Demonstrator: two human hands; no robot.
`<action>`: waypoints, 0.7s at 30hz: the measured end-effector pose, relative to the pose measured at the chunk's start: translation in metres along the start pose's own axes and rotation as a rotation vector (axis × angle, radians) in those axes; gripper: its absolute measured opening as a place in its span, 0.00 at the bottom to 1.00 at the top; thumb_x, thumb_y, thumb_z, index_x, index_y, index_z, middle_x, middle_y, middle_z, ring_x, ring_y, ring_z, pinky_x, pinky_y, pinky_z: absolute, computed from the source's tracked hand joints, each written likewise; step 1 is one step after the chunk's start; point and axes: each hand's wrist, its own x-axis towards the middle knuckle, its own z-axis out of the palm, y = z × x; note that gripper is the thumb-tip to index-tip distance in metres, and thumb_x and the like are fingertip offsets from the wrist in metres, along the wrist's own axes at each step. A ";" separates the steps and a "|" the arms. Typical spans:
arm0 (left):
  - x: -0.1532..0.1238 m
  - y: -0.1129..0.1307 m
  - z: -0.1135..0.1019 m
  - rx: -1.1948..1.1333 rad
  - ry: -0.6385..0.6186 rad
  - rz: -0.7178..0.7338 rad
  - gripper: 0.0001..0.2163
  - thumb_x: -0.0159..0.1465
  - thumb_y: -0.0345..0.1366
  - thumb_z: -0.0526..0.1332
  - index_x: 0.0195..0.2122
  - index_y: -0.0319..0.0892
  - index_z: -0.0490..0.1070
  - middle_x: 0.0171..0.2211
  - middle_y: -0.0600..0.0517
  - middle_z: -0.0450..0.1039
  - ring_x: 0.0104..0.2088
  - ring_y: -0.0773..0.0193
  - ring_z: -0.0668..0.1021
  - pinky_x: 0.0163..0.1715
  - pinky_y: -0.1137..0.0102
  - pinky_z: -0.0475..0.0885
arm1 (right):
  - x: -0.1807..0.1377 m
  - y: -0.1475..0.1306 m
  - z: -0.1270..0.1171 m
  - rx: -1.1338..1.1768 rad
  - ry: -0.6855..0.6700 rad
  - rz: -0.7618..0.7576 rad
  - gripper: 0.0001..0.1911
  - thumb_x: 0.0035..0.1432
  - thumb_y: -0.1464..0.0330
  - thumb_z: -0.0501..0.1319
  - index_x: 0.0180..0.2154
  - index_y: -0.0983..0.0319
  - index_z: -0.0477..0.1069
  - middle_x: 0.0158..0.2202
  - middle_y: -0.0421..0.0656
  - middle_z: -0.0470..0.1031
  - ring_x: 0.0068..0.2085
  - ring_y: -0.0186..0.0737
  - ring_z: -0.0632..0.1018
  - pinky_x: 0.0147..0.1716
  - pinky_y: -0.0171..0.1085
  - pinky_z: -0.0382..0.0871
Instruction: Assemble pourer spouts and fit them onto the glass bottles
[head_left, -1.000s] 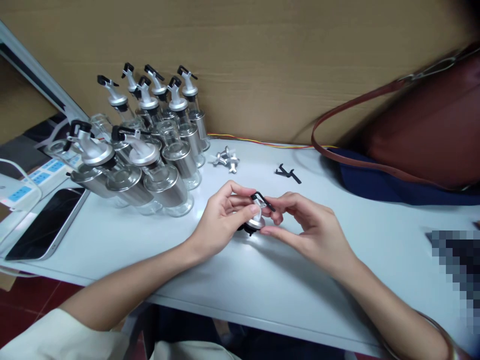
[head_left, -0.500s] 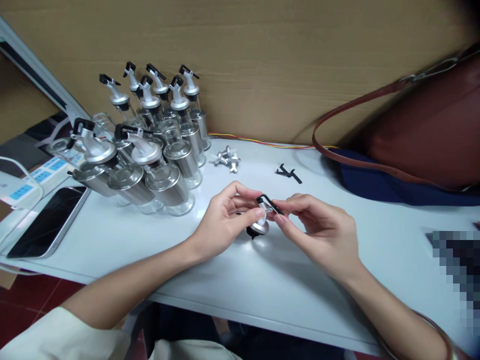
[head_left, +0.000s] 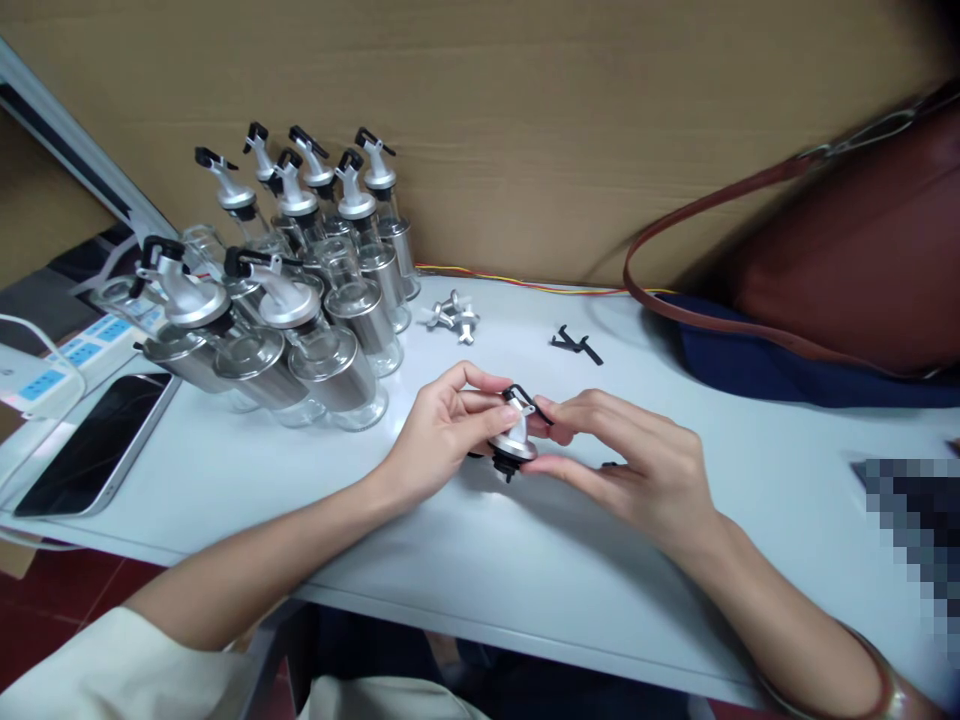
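Observation:
A silver pourer cap with a black lever on top sits between both hands, just above the white table. My left hand pinches the cap from the left with thumb and fingers. My right hand closes on it from the right, fingertips on the black lever and the cap's rim. Several glass bottles with silver bands stand at the left, most fitted with the same pourer caps.
Loose silver spouts and a black lever piece lie behind my hands. A brown bag on dark blue cloth fills the right. A phone and a power strip lie at the far left, cardboard behind.
My right hand has shifted left and closed round the cap, pressing the black lever down against it. The cap has tilted slightly. My left hand keeps its hold.

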 end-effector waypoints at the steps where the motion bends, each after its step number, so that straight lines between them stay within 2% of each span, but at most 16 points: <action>1: 0.000 0.000 0.000 0.000 -0.002 -0.002 0.19 0.49 0.40 0.74 0.34 0.40 0.66 0.25 0.54 0.78 0.22 0.70 0.77 0.22 0.77 0.70 | 0.000 -0.001 0.000 -0.003 -0.002 0.003 0.12 0.60 0.62 0.65 0.44 0.60 0.71 0.29 0.42 0.77 0.27 0.37 0.77 0.28 0.36 0.73; 5: 0.000 0.002 -0.001 0.022 0.004 0.007 0.19 0.49 0.40 0.74 0.33 0.40 0.66 0.24 0.55 0.77 0.22 0.70 0.77 0.22 0.77 0.70 | -0.001 -0.003 0.000 -0.055 -0.003 -0.041 0.09 0.65 0.64 0.60 0.44 0.61 0.70 0.26 0.41 0.74 0.24 0.35 0.74 0.24 0.34 0.70; 9: -0.001 0.004 0.000 0.031 -0.021 0.028 0.18 0.51 0.41 0.73 0.34 0.40 0.66 0.25 0.55 0.77 0.23 0.69 0.77 0.23 0.76 0.71 | -0.002 -0.004 0.000 -0.105 0.000 -0.057 0.09 0.67 0.65 0.58 0.47 0.60 0.69 0.27 0.42 0.74 0.25 0.37 0.75 0.24 0.35 0.68; 14: -0.004 0.006 0.001 0.051 -0.101 0.085 0.17 0.58 0.42 0.68 0.44 0.42 0.68 0.35 0.52 0.78 0.36 0.63 0.80 0.34 0.71 0.75 | 0.000 0.000 -0.001 -0.096 0.075 0.028 0.07 0.66 0.69 0.58 0.46 0.59 0.69 0.27 0.40 0.72 0.26 0.36 0.74 0.27 0.36 0.68; 17: -0.007 0.006 0.000 0.133 -0.128 0.163 0.19 0.60 0.39 0.66 0.52 0.45 0.67 0.41 0.50 0.78 0.43 0.62 0.79 0.42 0.69 0.74 | 0.000 0.002 -0.002 -0.107 0.130 0.057 0.08 0.63 0.71 0.61 0.44 0.58 0.69 0.26 0.39 0.71 0.27 0.37 0.74 0.29 0.36 0.68; 21: -0.007 0.004 0.000 0.259 -0.133 0.217 0.12 0.61 0.35 0.64 0.47 0.44 0.73 0.44 0.49 0.78 0.46 0.61 0.79 0.47 0.68 0.72 | 0.000 0.003 -0.001 -0.134 0.131 0.090 0.05 0.62 0.72 0.61 0.41 0.58 0.69 0.25 0.38 0.71 0.26 0.36 0.73 0.28 0.37 0.67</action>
